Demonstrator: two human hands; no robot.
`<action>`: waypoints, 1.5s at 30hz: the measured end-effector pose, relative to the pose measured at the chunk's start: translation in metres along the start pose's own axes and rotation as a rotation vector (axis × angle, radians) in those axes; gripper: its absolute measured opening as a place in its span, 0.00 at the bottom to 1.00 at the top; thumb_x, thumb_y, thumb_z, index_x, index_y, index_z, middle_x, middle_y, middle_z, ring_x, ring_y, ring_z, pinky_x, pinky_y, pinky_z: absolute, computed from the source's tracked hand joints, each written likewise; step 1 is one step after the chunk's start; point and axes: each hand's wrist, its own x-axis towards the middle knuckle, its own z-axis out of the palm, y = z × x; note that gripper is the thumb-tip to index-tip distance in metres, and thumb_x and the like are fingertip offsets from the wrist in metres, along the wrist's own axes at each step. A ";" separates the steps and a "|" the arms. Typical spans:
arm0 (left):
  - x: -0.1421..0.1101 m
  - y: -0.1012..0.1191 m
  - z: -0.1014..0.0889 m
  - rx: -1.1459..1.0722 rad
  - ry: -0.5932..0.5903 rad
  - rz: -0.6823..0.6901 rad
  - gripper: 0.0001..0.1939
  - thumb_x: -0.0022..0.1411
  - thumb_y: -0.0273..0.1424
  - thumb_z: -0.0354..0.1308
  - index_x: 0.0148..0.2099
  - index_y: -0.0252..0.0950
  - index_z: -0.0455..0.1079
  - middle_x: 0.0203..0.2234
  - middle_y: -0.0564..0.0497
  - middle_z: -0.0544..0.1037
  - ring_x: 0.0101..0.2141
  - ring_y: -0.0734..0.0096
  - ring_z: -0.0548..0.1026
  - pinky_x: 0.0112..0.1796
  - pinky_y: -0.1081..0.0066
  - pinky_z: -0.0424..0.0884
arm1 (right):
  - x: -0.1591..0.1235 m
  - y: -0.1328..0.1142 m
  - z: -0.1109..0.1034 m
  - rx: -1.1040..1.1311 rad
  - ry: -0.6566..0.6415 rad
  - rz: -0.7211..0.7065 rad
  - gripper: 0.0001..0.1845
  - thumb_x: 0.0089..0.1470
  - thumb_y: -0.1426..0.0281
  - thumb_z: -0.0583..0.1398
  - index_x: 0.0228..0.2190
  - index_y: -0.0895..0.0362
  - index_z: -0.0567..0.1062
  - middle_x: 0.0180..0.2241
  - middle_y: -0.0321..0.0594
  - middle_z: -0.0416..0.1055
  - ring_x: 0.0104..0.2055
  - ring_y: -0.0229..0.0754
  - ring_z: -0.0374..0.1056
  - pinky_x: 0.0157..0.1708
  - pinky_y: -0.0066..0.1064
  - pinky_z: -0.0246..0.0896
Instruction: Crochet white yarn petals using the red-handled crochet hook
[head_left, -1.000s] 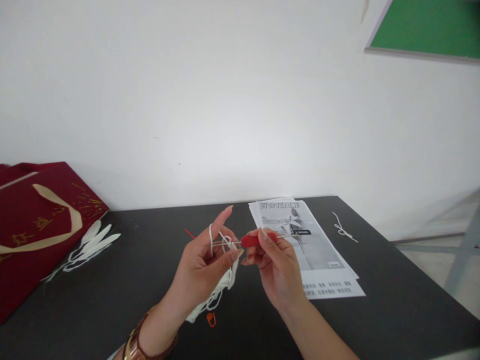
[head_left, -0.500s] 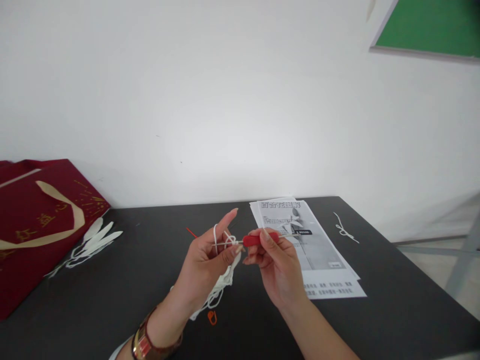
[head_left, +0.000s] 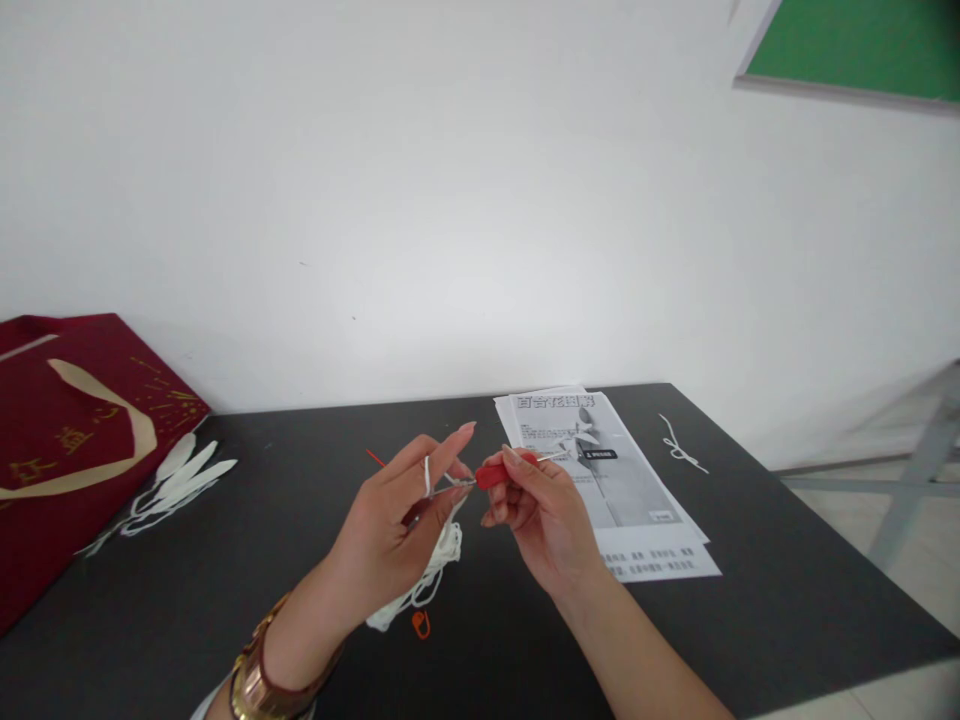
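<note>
My right hand (head_left: 544,510) is closed around the red handle of a crochet hook (head_left: 506,471), whose thin metal shaft points left toward my other hand. White yarn (head_left: 427,476) loops over the index finger of my left hand (head_left: 401,520). That hand pinches the small piece of work at the hook's tip between thumb and fingers; the stitches there are mostly hidden. Under the left hand lies a loose bundle of white yarn (head_left: 431,575) on the black table. Just in front of it is an orange stitch marker (head_left: 421,625).
Printed pattern sheets (head_left: 637,480) lie beyond my right hand, with a white yarn scrap (head_left: 681,452) to their right. White crocheted petals (head_left: 187,475) with yarn tails rest at left beside a dark red gift bag (head_left: 90,420). A thin red stick (head_left: 374,457) shows behind my left hand.
The left fingers have closed in over the hook's tip, and the yarn loops around the shaft show less. The hook has slid slightly left. The whole view has shifted a little.
</note>
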 end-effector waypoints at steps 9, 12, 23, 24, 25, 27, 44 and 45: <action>0.002 0.003 0.020 -0.286 0.136 -0.345 0.32 0.62 0.28 0.59 0.67 0.42 0.58 0.26 0.57 0.71 0.23 0.79 0.65 0.23 0.78 0.63 | -0.001 -0.001 0.001 -0.003 -0.003 -0.068 0.14 0.47 0.63 0.70 0.27 0.62 0.80 0.17 0.34 0.75 0.16 0.31 0.68 0.21 0.21 0.73; 0.004 0.006 0.021 -0.487 0.148 -0.464 0.34 0.60 0.31 0.62 0.67 0.42 0.57 0.27 0.56 0.70 0.23 0.79 0.65 0.24 0.78 0.63 | -0.003 0.000 0.002 -0.011 -0.002 -0.100 0.13 0.47 0.63 0.70 0.27 0.62 0.81 0.18 0.35 0.75 0.18 0.31 0.70 0.21 0.21 0.72; 0.006 0.015 0.024 -0.833 0.305 -0.611 0.44 0.55 0.26 0.67 0.69 0.50 0.52 0.22 0.61 0.64 0.19 0.84 0.56 0.19 0.81 0.53 | -0.008 0.006 0.002 -0.100 0.046 -0.279 0.11 0.49 0.62 0.69 0.30 0.58 0.82 0.22 0.37 0.78 0.21 0.34 0.72 0.24 0.23 0.72; 0.006 0.016 0.024 -0.838 0.328 -0.617 0.45 0.55 0.26 0.68 0.69 0.51 0.51 0.22 0.61 0.65 0.19 0.84 0.57 0.19 0.81 0.53 | -0.009 0.007 0.002 -0.143 0.054 -0.324 0.10 0.51 0.63 0.68 0.30 0.58 0.82 0.23 0.38 0.78 0.22 0.35 0.73 0.24 0.24 0.73; 0.006 0.017 0.025 -0.843 0.347 -0.622 0.46 0.54 0.26 0.68 0.69 0.51 0.51 0.23 0.61 0.65 0.20 0.84 0.57 0.19 0.81 0.53 | -0.010 0.008 0.001 -0.192 0.060 -0.374 0.09 0.53 0.64 0.67 0.31 0.57 0.82 0.24 0.38 0.79 0.23 0.36 0.74 0.25 0.25 0.73; 0.006 0.018 0.027 -0.850 0.375 -0.635 0.46 0.54 0.26 0.68 0.69 0.50 0.49 0.23 0.61 0.66 0.20 0.83 0.57 0.20 0.81 0.54 | -0.013 0.010 0.000 -0.311 0.071 -0.488 0.07 0.57 0.67 0.64 0.33 0.55 0.82 0.26 0.38 0.79 0.24 0.38 0.74 0.26 0.27 0.74; 0.012 0.005 -0.005 -1.135 0.127 -0.674 0.35 0.51 0.19 0.68 0.60 0.42 0.68 0.21 0.59 0.68 0.18 0.86 0.60 0.19 0.82 0.53 | -0.020 0.010 -0.012 -0.816 -0.261 -0.907 0.21 0.57 0.80 0.59 0.47 0.46 0.78 0.40 0.43 0.78 0.35 0.42 0.76 0.30 0.31 0.75; 0.012 0.005 -0.006 -1.114 0.131 -0.661 0.36 0.51 0.19 0.68 0.61 0.44 0.67 0.22 0.59 0.68 0.19 0.85 0.61 0.19 0.82 0.53 | -0.019 0.010 -0.010 -0.741 -0.231 -0.852 0.18 0.58 0.78 0.60 0.44 0.47 0.80 0.38 0.42 0.78 0.34 0.43 0.76 0.30 0.33 0.75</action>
